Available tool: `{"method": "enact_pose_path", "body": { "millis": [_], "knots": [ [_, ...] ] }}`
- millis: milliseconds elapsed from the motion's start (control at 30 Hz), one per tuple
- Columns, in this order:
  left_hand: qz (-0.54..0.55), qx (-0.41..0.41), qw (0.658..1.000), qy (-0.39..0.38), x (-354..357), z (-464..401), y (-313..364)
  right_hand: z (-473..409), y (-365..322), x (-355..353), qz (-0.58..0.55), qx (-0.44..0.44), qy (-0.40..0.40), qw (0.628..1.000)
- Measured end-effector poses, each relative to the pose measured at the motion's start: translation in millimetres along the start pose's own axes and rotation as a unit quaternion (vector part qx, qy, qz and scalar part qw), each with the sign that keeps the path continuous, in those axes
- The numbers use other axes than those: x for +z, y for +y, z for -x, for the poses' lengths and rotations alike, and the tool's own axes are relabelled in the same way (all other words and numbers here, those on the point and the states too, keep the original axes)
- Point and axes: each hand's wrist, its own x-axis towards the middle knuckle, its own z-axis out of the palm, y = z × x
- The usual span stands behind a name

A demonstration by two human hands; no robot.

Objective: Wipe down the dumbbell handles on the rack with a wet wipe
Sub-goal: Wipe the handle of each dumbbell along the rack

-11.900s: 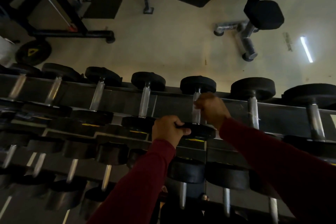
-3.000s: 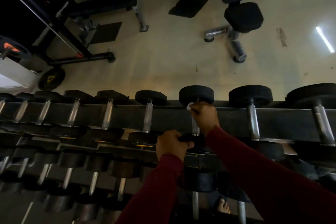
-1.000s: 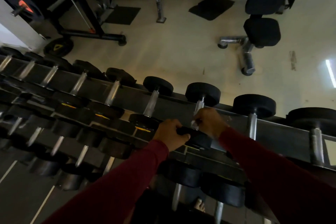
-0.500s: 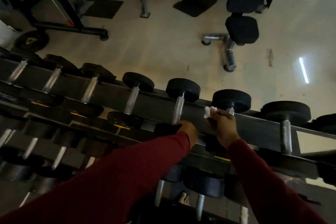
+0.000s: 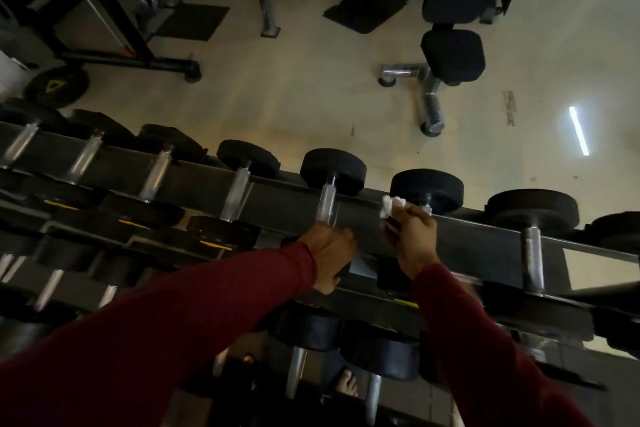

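The right hand [image 5: 414, 239], at centre right of the frame, has its grip pinched on a crumpled white wet wipe [image 5: 391, 206], which sits against the top rail of the rack [image 5: 485, 243] just left of a dumbbell handle [image 5: 426, 209] mostly hidden behind the fingers. The left hand [image 5: 329, 250], at centre, curls over the near head of the neighbouring dumbbell [image 5: 329, 204]; its fingertips are out of sight. Lower rack tiers are dim and blurred, and a bare foot [image 5: 347, 386] shows below.
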Motion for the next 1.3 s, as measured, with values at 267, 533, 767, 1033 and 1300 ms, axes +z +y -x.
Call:
{"method": "enact_pose_path", "body": {
  "millis": [267, 533, 767, 1033, 1300],
  "knots": [
    [0.103, -0.005, 0.99, 0.096, 19.5, 21.4, -17.0, 7.1, 2.5, 6.9, 0.165, -0.04, -0.053, 0.984],
    [0.243, -0.107, 0.958, 0.11, 30.8, 38.0, -13.1, -12.0, 20.6, 28.8, 0.33, -0.008, -0.056, 0.942],
    [0.548, -0.226, 0.788, 0.168, 53.4, 91.8, -36.7, -42.1, 23.3, 97.1, 0.491, -0.119, 0.025, 0.863],
    [0.585, -0.241, 0.749, 0.198, 66.3, 96.6, -35.4, -7.5, 47.5, 88.9, 0.604, -0.026, 0.027, 0.796],
    [0.533, -0.24, 0.775, 0.24, 70.2, 97.3, -31.2, -17.1, 31.3, 109.9, 0.528, -0.089, 0.068, 0.841]
  ]
}}
